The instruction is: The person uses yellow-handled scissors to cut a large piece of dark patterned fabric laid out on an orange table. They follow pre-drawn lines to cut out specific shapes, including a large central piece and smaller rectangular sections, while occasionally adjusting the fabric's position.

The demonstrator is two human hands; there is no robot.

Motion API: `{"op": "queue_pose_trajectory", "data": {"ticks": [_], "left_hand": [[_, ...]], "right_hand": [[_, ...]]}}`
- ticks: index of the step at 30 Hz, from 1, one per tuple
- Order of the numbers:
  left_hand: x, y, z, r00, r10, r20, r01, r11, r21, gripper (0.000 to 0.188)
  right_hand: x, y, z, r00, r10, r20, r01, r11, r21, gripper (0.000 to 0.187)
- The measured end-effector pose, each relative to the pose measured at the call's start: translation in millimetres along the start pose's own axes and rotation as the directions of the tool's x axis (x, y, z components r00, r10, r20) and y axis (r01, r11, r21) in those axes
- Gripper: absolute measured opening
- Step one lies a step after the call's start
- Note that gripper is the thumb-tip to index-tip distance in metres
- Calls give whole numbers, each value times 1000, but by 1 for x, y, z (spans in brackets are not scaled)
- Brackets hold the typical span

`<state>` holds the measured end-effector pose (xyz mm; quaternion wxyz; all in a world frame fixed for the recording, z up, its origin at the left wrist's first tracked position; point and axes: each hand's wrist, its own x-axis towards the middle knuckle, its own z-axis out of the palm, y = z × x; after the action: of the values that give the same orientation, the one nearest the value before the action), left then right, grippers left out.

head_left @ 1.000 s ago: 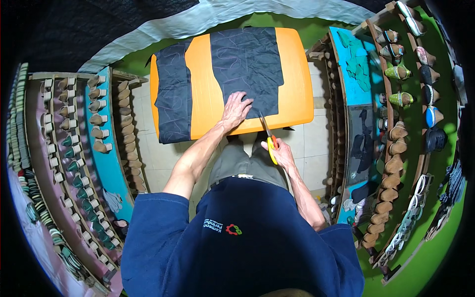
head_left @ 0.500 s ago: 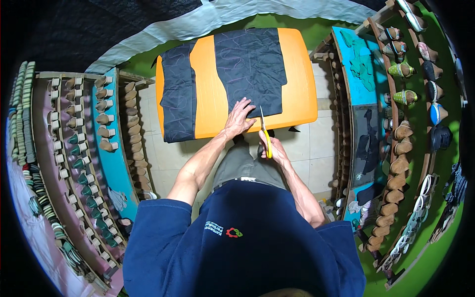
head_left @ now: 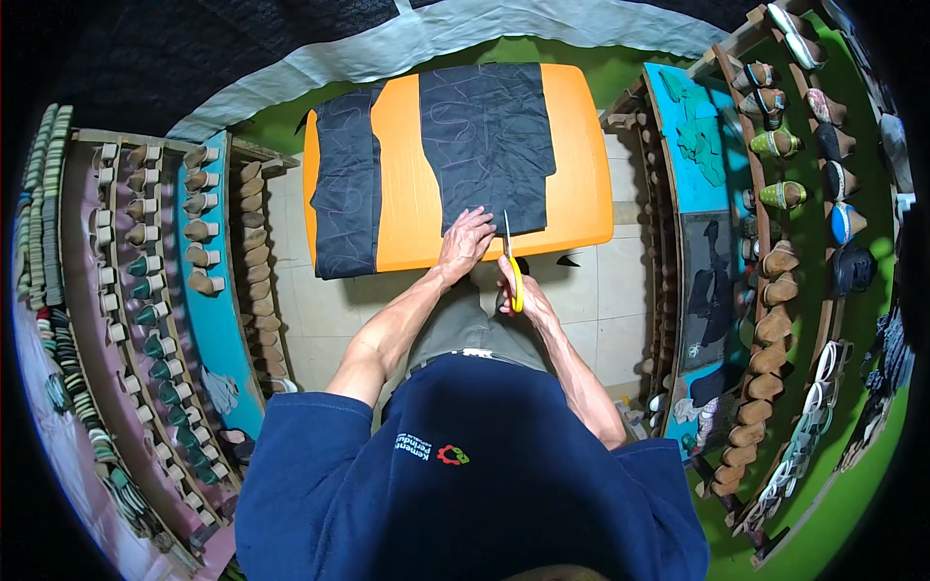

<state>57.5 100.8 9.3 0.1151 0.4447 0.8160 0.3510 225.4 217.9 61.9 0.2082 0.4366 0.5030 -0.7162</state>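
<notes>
Flanking the person, a left-hand rack (head_left: 85, 252) and a right-hand rack (head_left: 762, 223), both carrying rows of foot-shaped brown forms (head_left: 773, 324); some on the right wear patterned uppers (head_left: 783, 196). Between the racks, just ahead of the person, an orange table (head_left: 402, 174) with rounded corners. Navy shirt (head_left: 465, 513) fills the near view. On the table, two dark cloths: the wider cloth (head_left: 494, 136) right of centre, reaching down close to the front edge; the narrower cloth (head_left: 347, 184) toward the left end, bare tabletop between. Thin curving lines on both, purplish on the wider one.

Left hand (head_left: 469, 237): open, palm down, fingers spread on the wider cloth's near left corner. Right hand (head_left: 528, 293): closed round the yellow handles of scissors (head_left: 516, 286), just off the table's front edge. Blades point away from the body, tip over the wider cloth's near edge, beside the left fingertips; whether parted, cannot tell.

Writing: white lettering (head_left: 414, 447) on the shirt's chest, upside down from this view. Beside it, smaller, a red and green emblem (head_left: 452, 455).
</notes>
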Motion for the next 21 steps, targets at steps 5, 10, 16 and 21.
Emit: {"op": "queue_pose_trajectory", "data": {"ticks": [5, 10, 16, 21], "left_hand": [[-2, 8, 6, 1000, 15, 0, -15, 1000, 22, 24], [-4, 12, 10, 1000, -4, 4, 4, 1000, 28, 26], [-1, 14, 9, 1000, -4, 27, 4, 1000, -4, 25], [1, 18, 8, 1000, 14, 9, -14, 1000, -20, 24]], "right_hand": [[-3, 4, 6, 999, -33, -14, 33, 999, 14, 85], [-7, 4, 6, 999, -43, -26, 43, 999, 2, 86], [5, 12, 11, 997, -68, -39, 70, 997, 40, 85], [1, 14, 16, 991, -110, -72, 117, 988, 100, 76]]}}
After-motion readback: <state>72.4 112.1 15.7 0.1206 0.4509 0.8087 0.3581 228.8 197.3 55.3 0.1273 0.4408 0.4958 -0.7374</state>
